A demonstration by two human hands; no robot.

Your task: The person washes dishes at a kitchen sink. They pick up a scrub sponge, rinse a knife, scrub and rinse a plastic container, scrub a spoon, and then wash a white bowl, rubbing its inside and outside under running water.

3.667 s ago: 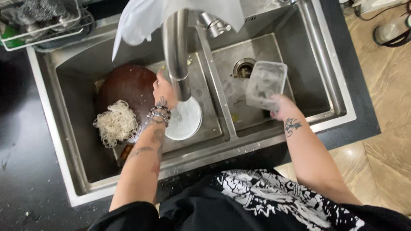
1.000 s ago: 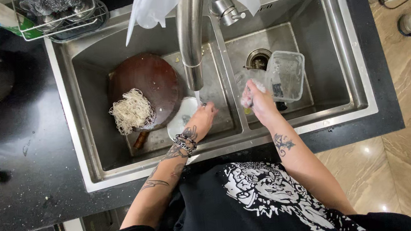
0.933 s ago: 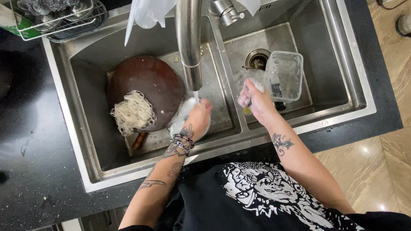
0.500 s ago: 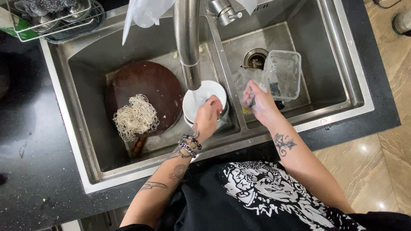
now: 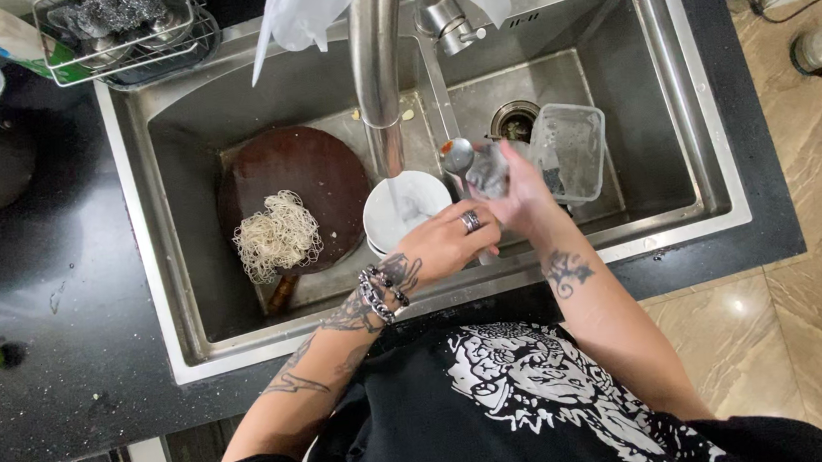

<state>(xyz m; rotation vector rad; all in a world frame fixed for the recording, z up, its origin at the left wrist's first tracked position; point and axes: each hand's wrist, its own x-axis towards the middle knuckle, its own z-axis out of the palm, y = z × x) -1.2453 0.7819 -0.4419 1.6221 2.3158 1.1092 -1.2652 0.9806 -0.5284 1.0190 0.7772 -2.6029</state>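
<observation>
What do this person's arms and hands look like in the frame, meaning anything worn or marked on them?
Both arms are bare below short black sleeves. The left hand wears a ring on one finger and chunky beaded and chain bracelets at the wrist, with tattoos running along the forearm. The right hand wears no visible jewellery; one dark tattoo marks that forearm.

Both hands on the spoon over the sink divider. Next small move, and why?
Probably shift the spoon left under the faucet. Both the left hand and right hand meet at it over the divider, with a grey scrubber pressed on it, while water runs into the white bowl just left. That would rinse it.
</observation>
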